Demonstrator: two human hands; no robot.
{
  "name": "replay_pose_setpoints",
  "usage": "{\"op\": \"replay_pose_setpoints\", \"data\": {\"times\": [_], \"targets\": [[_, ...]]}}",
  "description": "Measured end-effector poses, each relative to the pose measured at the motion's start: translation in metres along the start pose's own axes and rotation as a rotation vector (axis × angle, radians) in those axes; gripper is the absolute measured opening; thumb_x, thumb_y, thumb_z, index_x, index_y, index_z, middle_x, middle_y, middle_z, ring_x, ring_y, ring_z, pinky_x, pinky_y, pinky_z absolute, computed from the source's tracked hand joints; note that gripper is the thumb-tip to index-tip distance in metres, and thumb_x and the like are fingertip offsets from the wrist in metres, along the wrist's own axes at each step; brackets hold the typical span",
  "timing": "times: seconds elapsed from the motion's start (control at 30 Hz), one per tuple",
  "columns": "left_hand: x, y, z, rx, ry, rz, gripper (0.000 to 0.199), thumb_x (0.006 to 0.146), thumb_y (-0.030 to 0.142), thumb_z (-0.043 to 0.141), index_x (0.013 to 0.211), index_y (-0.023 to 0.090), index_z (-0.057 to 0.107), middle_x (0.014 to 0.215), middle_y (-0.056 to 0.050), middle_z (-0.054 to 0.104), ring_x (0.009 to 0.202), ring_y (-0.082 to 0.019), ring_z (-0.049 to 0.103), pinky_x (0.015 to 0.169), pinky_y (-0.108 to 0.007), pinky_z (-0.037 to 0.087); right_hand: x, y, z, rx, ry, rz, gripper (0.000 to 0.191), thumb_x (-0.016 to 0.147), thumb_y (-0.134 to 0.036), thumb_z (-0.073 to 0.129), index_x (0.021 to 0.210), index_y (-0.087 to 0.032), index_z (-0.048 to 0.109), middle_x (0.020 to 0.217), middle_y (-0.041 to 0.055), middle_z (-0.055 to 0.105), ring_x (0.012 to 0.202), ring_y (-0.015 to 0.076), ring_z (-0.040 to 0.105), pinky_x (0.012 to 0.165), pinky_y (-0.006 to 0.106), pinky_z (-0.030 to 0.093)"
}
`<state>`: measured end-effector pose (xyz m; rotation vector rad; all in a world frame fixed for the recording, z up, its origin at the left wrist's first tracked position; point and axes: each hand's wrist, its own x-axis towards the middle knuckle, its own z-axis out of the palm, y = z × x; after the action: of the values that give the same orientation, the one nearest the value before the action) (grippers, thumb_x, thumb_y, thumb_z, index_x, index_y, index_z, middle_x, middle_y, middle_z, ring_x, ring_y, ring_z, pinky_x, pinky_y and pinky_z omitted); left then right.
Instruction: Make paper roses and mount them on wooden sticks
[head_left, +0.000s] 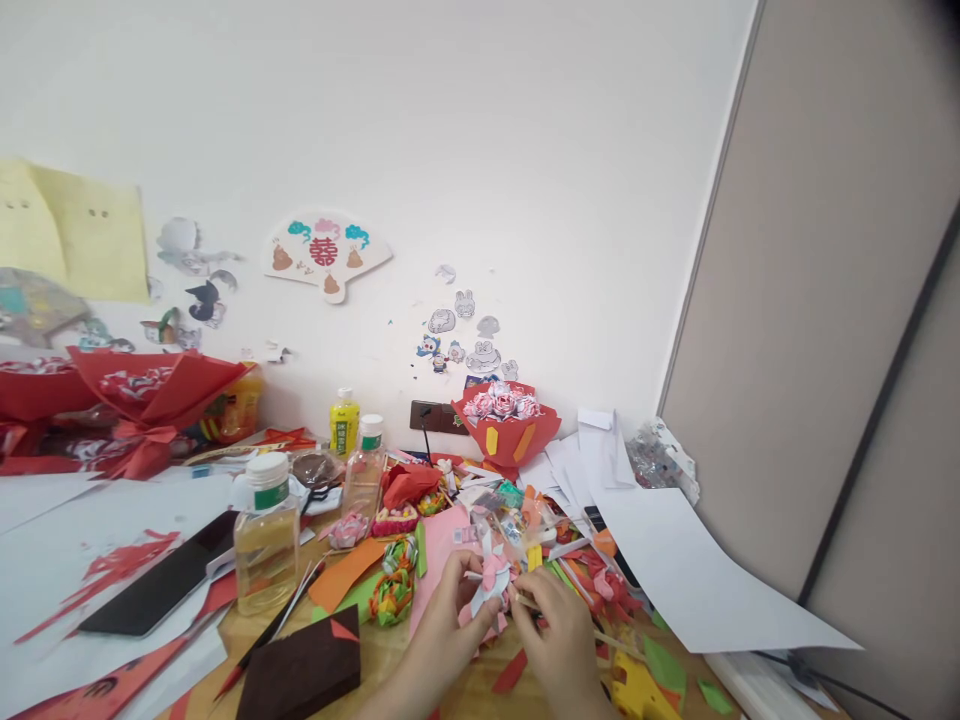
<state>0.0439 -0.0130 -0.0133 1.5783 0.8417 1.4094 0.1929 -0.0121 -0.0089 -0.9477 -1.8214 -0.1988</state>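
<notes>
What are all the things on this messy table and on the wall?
paper flower: one, pink and white, held between both hands
glue bottles: two, clear with green-banded white caps, left of the hands
yellow bottle: one, by the wall
paper bouquet: one, red wrap, pink flowers, by the wall
red wrapped bundles: several, far left
black slab: one, flat, left
white sheet: one, large, right
paper scraps: many, mixed colours, table middle
fan cutout: one, white, wall
left hand: holding the flower
right hand: holding the flower
</notes>
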Motion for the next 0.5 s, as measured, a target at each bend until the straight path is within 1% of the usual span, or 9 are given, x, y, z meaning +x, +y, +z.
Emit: {"op": "replay_pose_setpoints", "data": {"times": [0.07, 0.13, 0.23, 0.3, 0.37, 0.5], "targets": [[0.000, 0.001, 0.000, 0.008, -0.007, 0.016, 0.022, 0.080, 0.038, 0.059, 0.085, 0.023, 0.043, 0.078, 0.004, 0.052, 0.069, -0.012, 0.056, 0.063, -0.023, 0.047, 0.001, 0.000, -0.001, 0.030, -0.020, 0.037, 0.014, 0.080, -0.014, 0.044, 0.072, -0.021, 0.055, 0.062, -0.0004, 0.058, 0.056, 0.0140, 0.056, 0.052, 0.021, 0.039], [0.000, 0.001, 0.000, 0.018, -0.012, 0.030, 0.019, 0.082, 0.034, 0.057, 0.085, 0.023, 0.042, 0.079, 0.004, 0.051, 0.070, -0.012, 0.056, 0.065, -0.024, 0.047, 0.002, 0.001, -0.002, 0.043, -0.027, 0.038, 0.014, 0.081, -0.015, 0.044, 0.075, -0.021, 0.056, 0.066, 0.0003, 0.060, 0.059, 0.0144, 0.058, 0.054, 0.021, 0.041], [0.000, 0.000, -0.001, 0.027, -0.020, 0.039, 0.016, 0.082, 0.031, 0.057, 0.087, 0.023, 0.043, 0.085, 0.002, 0.054, 0.078, -0.014, 0.058, 0.070, -0.026, 0.048, 0.003, 0.003, -0.001, 0.039, -0.007, 0.017, 0.014, 0.083, -0.016, 0.043, 0.077, -0.021, 0.056, 0.067, 0.0006, 0.062, 0.058, 0.0142, 0.059, 0.054, 0.021, 0.042], [0.000, -0.002, -0.001, 0.041, -0.022, 0.044, 0.016, 0.082, 0.031, 0.056, 0.089, 0.023, 0.044, 0.090, 0.000, 0.055, 0.084, -0.016, 0.058, 0.072, -0.027, 0.048, 0.003, 0.003, 0.000, 0.019, 0.006, -0.002, 0.015, 0.084, -0.017, 0.043, 0.076, -0.021, 0.055, 0.064, 0.0002, 0.061, 0.055, 0.0137, 0.059, 0.051, 0.020, 0.042], [-0.001, -0.004, -0.002, 0.055, -0.018, 0.040, 0.016, 0.082, 0.033, 0.055, 0.090, 0.023, 0.045, 0.091, -0.002, 0.056, 0.084, -0.016, 0.059, 0.071, -0.026, 0.049, 0.002, 0.004, 0.002, -0.023, 0.019, -0.055, 0.017, 0.085, -0.017, 0.041, 0.075, -0.021, 0.055, 0.061, -0.0001, 0.059, 0.052, 0.0134, 0.058, 0.049, 0.020, 0.041], [-0.001, -0.006, 0.000, 0.062, 0.004, 0.026, 0.019, 0.082, 0.036, 0.056, 0.089, 0.023, 0.045, 0.088, -0.002, 0.057, 0.080, -0.017, 0.059, 0.067, -0.026, 0.050, -0.003, 0.008, 0.009, -0.137, 0.107, -0.213, 0.020, 0.086, -0.016, 0.039, 0.074, -0.021, 0.054, 0.060, 0.0011, 0.060, 0.053, 0.0143, 0.059, 0.049, 0.021, 0.042]]}}
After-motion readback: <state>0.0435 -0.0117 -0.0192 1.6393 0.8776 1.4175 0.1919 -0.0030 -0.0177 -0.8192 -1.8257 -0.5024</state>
